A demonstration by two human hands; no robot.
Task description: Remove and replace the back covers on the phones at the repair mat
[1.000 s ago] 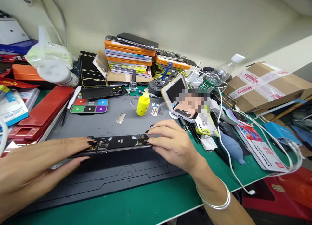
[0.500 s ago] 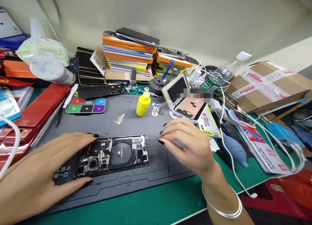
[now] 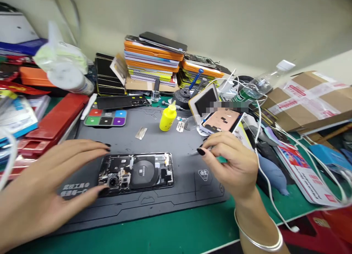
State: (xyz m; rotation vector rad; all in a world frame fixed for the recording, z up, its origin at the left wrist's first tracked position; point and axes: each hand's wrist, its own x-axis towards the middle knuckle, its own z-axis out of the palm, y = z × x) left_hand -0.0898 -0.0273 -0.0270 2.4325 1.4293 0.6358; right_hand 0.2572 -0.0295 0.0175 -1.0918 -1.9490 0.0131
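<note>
An opened smartphone (image 3: 137,172) lies flat on the grey work mat (image 3: 132,206), its camera module and round black coil exposed. My left hand (image 3: 52,177) is open around the phone's left end, thumb by the near corner and fingers above the far edge. Whether the thumb touches the frame, I cannot tell. To the phone's right, my right hand (image 3: 231,162) is raised over the mat with fingers pinched on a slim metal tool (image 3: 194,153). Only its thin tip shows; the rest is hidden in the hand.
A yellow dropper bottle (image 3: 168,117) and a small metal blade (image 3: 141,133) sit beyond the phone. A coloured tray (image 3: 106,118) is at back left. Another phone part (image 3: 221,120), white cables (image 3: 260,136) and a blue air blower (image 3: 272,173) crowd the right.
My right hand has moved slightly right, and a slim metal tool now shows at its fingertips. My left hand's fingers have lifted off the phone's edge a little. The view has shifted left.
</note>
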